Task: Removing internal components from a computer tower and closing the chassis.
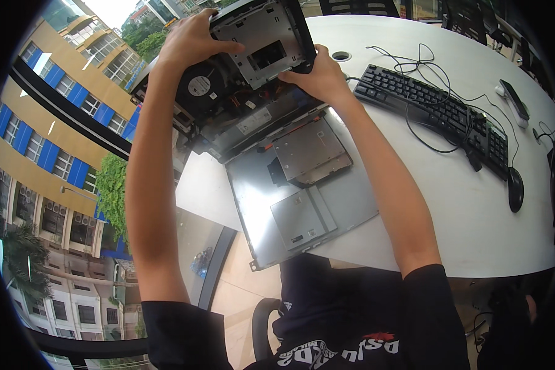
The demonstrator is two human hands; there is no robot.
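Observation:
An opened desktop computer case (228, 105) lies on the white table (450, 203), with a black fan (198, 85) and cables showing inside. Above it I hold a grey metal drive cage (262, 43), tilted over the case. My left hand (188, 40) grips the cage's left edge and my right hand (317, 74) grips its lower right corner. A grey metal side panel (345, 203) lies flat nearer me, with two drive units (311, 151) resting on it.
A black keyboard (431, 108) with tangled cables lies to the right, a black mouse (515, 188) beyond it. A phone-like device (513, 98) sits at the far right. A window with buildings outside fills the left. My chair (262, 327) is below.

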